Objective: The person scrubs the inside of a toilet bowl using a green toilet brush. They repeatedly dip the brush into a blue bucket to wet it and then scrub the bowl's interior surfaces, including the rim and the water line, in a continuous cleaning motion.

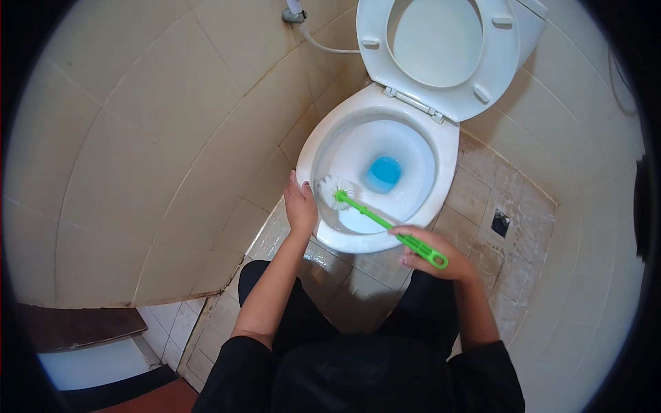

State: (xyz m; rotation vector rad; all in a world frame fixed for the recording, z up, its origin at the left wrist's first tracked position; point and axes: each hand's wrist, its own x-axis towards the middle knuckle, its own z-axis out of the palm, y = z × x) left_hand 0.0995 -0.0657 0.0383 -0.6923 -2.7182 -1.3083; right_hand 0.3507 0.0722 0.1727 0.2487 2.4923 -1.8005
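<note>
A white toilet bowl (pixel 382 242) stands before me, with blue water (pixel 384 173) at its bottom. My right hand (pixel 431 253) grips the green handle of a toilet brush (pixel 374 218), which slants up to the left across the bowl. The brush's round white bristle head touches the inner left side, just under the rim. My left hand (pixel 301 204) rests against the outer left edge of the rim, its fingers partly hidden. Behind the bowl, the seat and lid (pixel 501 67) are raised against the cistern.
A tiled wall (pixel 170 155) rises close on the left, with a valve (pixel 294 16) and white hose at its top. Right of the bowl, the wet tiled floor (pixel 465 191) has a square drain (pixel 500 223). A doorway threshold (pixel 199 320) lies at lower left.
</note>
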